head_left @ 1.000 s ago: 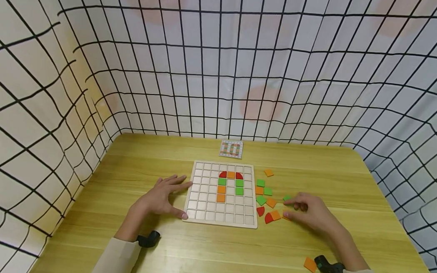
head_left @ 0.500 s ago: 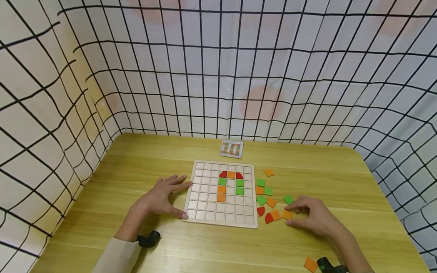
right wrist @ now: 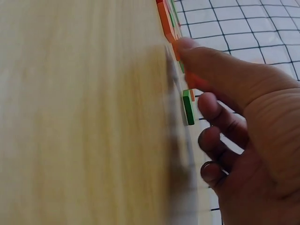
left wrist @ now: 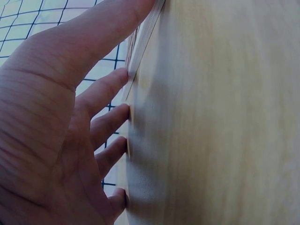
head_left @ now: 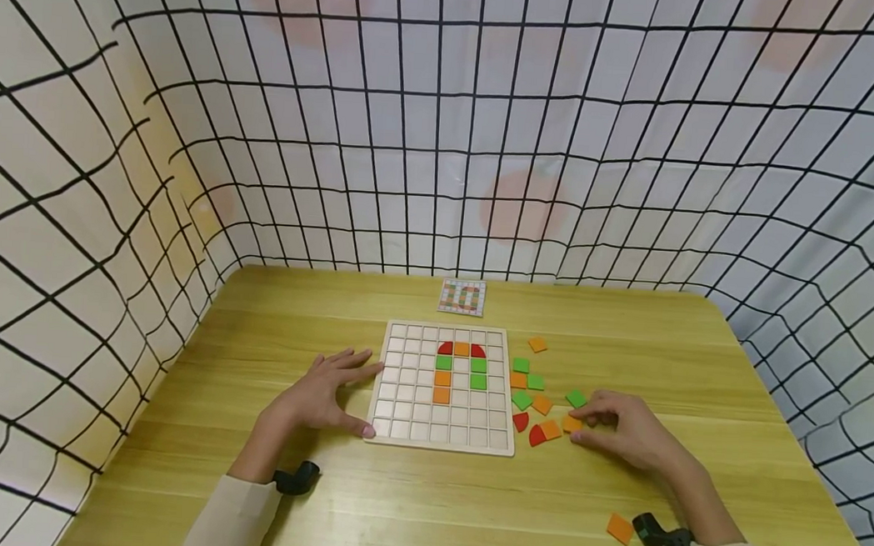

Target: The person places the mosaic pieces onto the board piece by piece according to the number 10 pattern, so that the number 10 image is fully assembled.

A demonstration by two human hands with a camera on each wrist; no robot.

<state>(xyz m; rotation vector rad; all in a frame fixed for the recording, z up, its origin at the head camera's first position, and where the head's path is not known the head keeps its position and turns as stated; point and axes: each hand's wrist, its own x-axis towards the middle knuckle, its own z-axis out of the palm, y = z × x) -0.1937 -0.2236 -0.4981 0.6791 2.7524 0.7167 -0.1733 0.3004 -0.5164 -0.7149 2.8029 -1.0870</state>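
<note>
The wooden grid board (head_left: 406, 417) lies mid-table with red quarter-circle, orange and green tiles set in its upper cells. My left hand (head_left: 320, 395) is spread at the board's left side, thumb at the lower left corner and forefinger at the left edge. In the left wrist view its fingertips (left wrist: 123, 75) rest along the board's side and the table. Right of the board, my right hand (head_left: 626, 431) pinches an orange square tile (head_left: 571, 424) between thumb and forefinger, the other fingers curled in. A green tile (right wrist: 188, 107) lies just beyond those fingers.
Several loose tiles lie between board and right hand, among them a red quarter circle (head_left: 521, 422) and a green square (head_left: 523, 401). One orange tile (head_left: 620, 529) sits by the right wrist. A small pattern card (head_left: 462, 297) lies behind the board; black netting (head_left: 442, 181) surrounds the table.
My right hand drew back slightly, exposing the green tile and an orange tile; now thumb and forefinger have closed on that orange tile. The left hand stays at the board.
</note>
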